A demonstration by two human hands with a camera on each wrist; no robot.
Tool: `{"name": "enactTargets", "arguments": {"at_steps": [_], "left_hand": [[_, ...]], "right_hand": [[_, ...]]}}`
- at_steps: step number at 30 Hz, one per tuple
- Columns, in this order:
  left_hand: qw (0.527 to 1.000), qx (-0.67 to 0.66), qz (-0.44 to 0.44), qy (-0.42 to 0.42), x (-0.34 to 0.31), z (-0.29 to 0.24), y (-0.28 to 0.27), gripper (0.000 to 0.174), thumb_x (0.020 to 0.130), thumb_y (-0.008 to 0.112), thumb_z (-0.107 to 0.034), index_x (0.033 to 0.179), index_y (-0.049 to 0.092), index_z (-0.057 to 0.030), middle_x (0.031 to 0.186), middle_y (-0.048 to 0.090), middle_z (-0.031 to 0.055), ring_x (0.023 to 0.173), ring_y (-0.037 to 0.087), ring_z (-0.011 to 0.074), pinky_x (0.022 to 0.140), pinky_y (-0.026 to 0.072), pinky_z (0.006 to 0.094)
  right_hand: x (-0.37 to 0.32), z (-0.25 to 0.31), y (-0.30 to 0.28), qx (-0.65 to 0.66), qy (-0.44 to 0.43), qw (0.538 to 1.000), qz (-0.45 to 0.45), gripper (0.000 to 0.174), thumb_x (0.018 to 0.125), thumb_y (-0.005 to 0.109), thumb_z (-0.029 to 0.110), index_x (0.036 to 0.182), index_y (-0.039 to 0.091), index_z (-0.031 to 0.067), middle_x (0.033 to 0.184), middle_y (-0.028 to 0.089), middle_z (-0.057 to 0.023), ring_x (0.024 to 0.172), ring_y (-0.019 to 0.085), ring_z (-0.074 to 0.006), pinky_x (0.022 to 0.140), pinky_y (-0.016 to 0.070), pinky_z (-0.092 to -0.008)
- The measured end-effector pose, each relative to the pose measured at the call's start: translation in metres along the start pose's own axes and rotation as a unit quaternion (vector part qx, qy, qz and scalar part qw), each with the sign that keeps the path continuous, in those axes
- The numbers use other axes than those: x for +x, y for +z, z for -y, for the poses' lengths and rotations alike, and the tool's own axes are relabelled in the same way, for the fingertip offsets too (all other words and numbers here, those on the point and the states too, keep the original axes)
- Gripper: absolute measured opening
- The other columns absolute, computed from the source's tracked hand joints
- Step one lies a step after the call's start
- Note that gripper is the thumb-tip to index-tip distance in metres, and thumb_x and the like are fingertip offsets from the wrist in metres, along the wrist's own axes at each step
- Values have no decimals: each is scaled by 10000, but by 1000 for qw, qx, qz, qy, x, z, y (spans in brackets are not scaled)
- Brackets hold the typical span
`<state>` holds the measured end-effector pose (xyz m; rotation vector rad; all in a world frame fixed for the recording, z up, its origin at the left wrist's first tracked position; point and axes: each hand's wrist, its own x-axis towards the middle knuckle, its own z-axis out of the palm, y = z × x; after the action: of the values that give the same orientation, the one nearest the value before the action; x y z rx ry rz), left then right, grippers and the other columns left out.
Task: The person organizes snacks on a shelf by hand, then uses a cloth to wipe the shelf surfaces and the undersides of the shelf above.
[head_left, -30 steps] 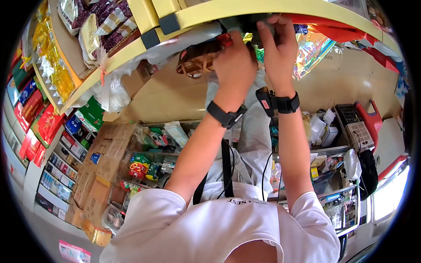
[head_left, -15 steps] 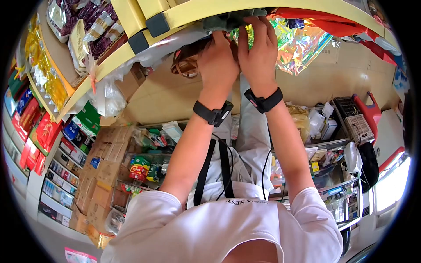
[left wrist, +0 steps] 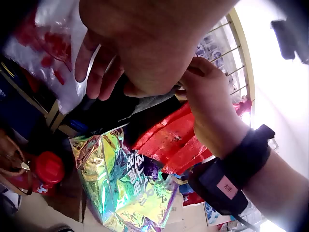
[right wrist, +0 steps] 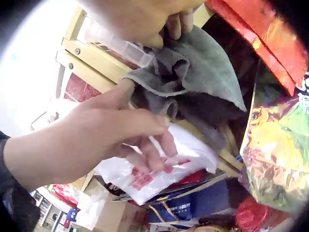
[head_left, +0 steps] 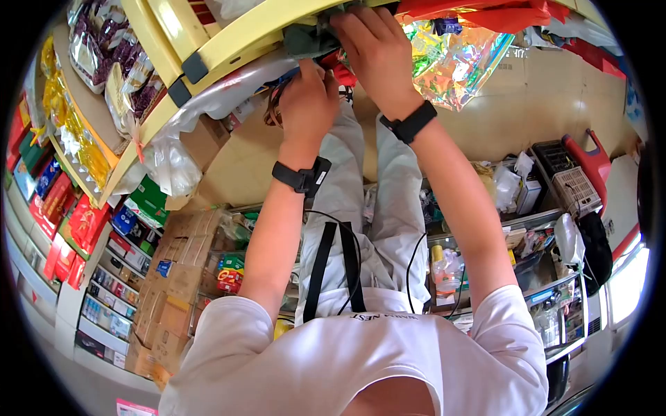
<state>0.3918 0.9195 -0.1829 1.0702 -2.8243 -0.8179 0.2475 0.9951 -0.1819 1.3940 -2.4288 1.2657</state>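
Note:
A grey-green cloth (head_left: 309, 40) hangs at the yellow shelf edge (head_left: 243, 38), folded and creased in the right wrist view. My left hand (head_left: 305, 107) pinches one side of the cloth (right wrist: 207, 63) between thumb and forefinger, its other fingers loosely bent below. On the far side, my right hand (head_left: 378, 59) grips the cloth, fingers curled over its upper part. The left wrist view shows my left hand (left wrist: 145, 43) in front, covering much of the cloth, with my right hand (left wrist: 207, 94) close beside it.
A shiny iridescent bag (head_left: 454, 62) and red plastic (head_left: 479, 15) hang right of my hands. White plastic with red print (right wrist: 164, 162) and a dark blue box (right wrist: 198, 203) lie under the cloth. Cardboard boxes (head_left: 173, 277) stand at the left, a glass display case (head_left: 541, 298) behind me.
Both hands have shifted left along the shelf edge and spread a little apart. More of the cloth shows beside them, moved left with them.

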Motion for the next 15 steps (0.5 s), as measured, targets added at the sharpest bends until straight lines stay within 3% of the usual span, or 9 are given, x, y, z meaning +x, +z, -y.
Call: {"name": "enactTargets", "arguments": {"at_steps": [3,5,7,9,10,11,13,14,15], "left_hand": [[1000,18,-1,8,3,-1,-1,219,927,672,-143,1005,501,-31,769,674,125,678,681,356,603,541,460],[999,27,2,17,3,3,-3,219,927,672,-144,1002,501,-30,773,675,126,677,680,357,605,542,461],[1000,12,17,2,3,2,-3,312,954,641,-176,1150,461,-13,854,736,124,743,701,401,638,538,527],[1000,3,15,-7,3,-4,-1,299,940,654,-159,1128,471,-15,825,710,131,718,690,389,629,543,503],[1000,-6,12,-16,3,-5,0,287,926,666,-141,1106,481,-17,797,683,138,693,680,377,619,547,479],[1000,-7,12,-17,3,-5,1,287,926,666,-141,1106,481,-17,797,683,138,693,680,377,619,547,479],[999,-37,20,-30,4,-4,2,322,926,660,-135,1152,464,-15,801,684,137,696,676,388,626,548,492],[999,-37,20,-31,4,-3,2,322,926,660,-135,1152,464,-15,801,684,137,696,676,388,626,548,492],[998,-38,30,-30,4,-1,2,354,946,648,-148,1189,433,-6,816,705,133,720,684,398,631,540,504]], "right_hand": [[6,7,1,3,45,999,-28,166,844,692,-5,996,637,34,1028,624,-157,955,598,-384,803,511,-459],[1,8,4,13,94,995,-24,162,842,680,-17,986,622,28,1000,614,-164,935,596,-390,796,512,-456],[-2,7,5,18,131,991,-11,159,839,669,-29,976,608,22,973,604,-170,916,594,-396,789,513,-453],[-4,6,8,105,231,964,-80,124,839,644,-41,919,578,25,919,583,-184,900,578,-417,792,509,-455],[-2,5,14,76,167,974,-131,118,900,643,-11,954,543,21,840,595,-140,769,614,-327,673,518,-403],[-5,9,20,76,167,974,-130,118,900,643,-11,954,543,21,840,595,-140,769,614,-327,673,518,-403],[-11,23,34,166,353,908,-150,385,816,805,187,1111,612,33,953,712,-144,863,683,-370,748,555,-404],[-11,22,41,183,363,901,-150,491,812,822,264,1142,570,2,902,700,-154,759,675,-337,715,546,-399],[-10,21,47,182,363,902,-149,491,812,822,264,1142,570,2,902,700,-154,759,675,-337,715,546,-399]]}}
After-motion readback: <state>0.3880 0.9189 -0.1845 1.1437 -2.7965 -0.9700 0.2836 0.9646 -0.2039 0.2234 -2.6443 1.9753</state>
